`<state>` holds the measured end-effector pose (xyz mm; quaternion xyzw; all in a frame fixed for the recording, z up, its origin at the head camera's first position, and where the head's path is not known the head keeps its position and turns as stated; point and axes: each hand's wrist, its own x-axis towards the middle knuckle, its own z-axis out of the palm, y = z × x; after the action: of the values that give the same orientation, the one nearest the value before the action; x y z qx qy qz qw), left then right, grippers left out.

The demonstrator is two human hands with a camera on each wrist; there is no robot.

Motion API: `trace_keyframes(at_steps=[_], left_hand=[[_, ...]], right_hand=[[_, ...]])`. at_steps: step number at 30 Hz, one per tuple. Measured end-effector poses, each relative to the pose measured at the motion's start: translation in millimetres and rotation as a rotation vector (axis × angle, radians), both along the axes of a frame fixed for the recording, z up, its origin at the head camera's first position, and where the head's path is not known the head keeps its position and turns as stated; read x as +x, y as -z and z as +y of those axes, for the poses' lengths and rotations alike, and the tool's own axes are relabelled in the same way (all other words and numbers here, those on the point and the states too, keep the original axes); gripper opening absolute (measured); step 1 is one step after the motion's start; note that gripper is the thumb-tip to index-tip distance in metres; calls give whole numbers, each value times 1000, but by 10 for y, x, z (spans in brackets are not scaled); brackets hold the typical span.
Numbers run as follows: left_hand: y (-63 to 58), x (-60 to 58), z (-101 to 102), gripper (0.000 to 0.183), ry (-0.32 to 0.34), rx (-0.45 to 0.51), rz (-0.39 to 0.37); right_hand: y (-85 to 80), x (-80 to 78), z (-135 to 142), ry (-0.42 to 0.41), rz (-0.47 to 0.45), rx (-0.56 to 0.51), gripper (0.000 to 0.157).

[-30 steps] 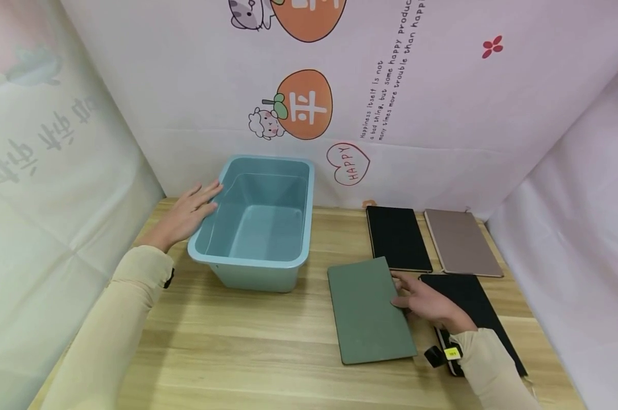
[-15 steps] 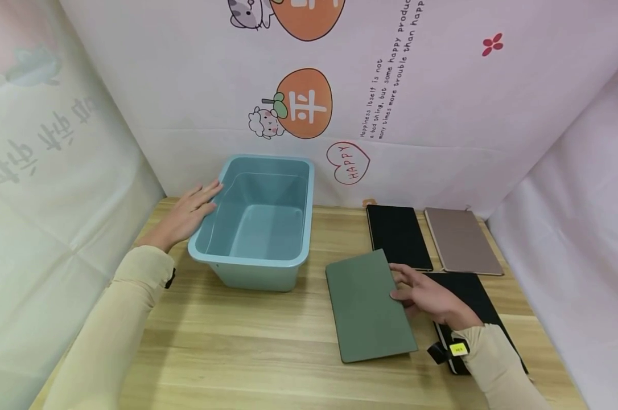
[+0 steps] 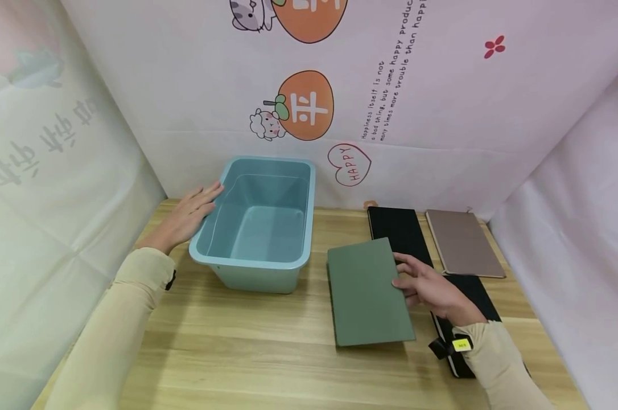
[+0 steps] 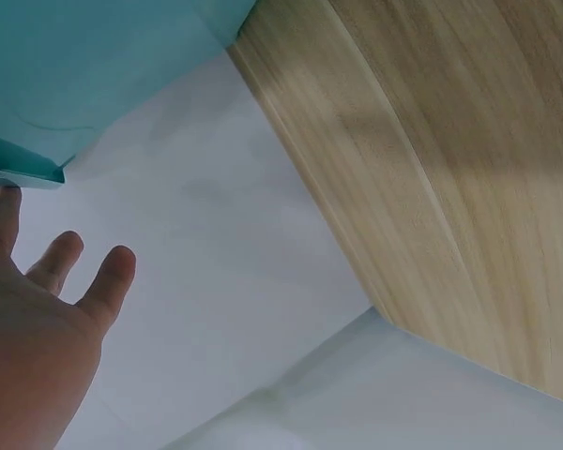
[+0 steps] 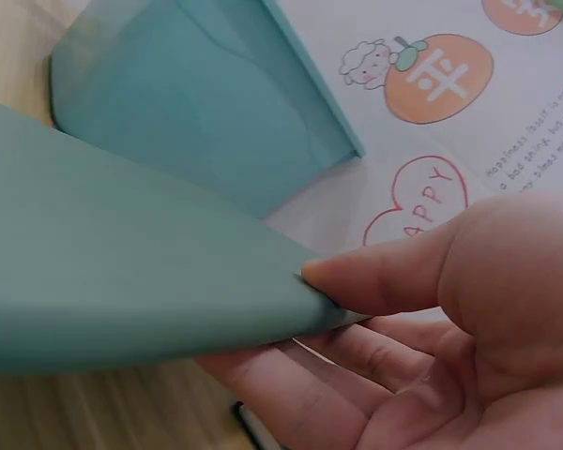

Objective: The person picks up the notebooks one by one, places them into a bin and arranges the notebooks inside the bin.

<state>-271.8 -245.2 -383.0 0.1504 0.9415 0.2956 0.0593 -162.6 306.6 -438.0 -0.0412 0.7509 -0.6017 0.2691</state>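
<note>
My right hand [image 3: 434, 287] holds a green notebook [image 3: 367, 293] by its right edge, thumb on the cover and fingers beneath, as the right wrist view shows. The notebook is raised over the table, its near edge tilted down a little. To its left stands a light blue plastic bin [image 3: 252, 279] with nothing inside. My left hand [image 3: 186, 216] rests with straight fingers on the bin's left rim. In the left wrist view, fingertips [image 4: 7, 202] touch the underside of that rim.
A black notebook [image 3: 396, 222] and a pinkish-brown notebook [image 3: 462, 242] lie at the back right of the wooden table [image 3: 227, 353]. Another black notebook [image 3: 473, 287] lies partly under my right forearm. Printed white cloth [image 3: 432, 102] hangs behind and at both sides.
The green notebook has come up off the table and slightly away from me with my right hand, covering part of the back black notebook. My left hand stays on the rim.
</note>
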Motion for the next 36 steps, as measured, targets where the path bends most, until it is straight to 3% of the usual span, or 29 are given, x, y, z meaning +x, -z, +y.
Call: trace_keyframes(at_steps=[18, 36], left_hand=[[118, -54, -63, 51, 33, 74, 35], [77, -59, -60, 52, 51, 82, 47]], right_hand=[[-389, -122, 43, 72, 96, -34, 83], [-824, -289, -22, 113, 178, -227, 83]])
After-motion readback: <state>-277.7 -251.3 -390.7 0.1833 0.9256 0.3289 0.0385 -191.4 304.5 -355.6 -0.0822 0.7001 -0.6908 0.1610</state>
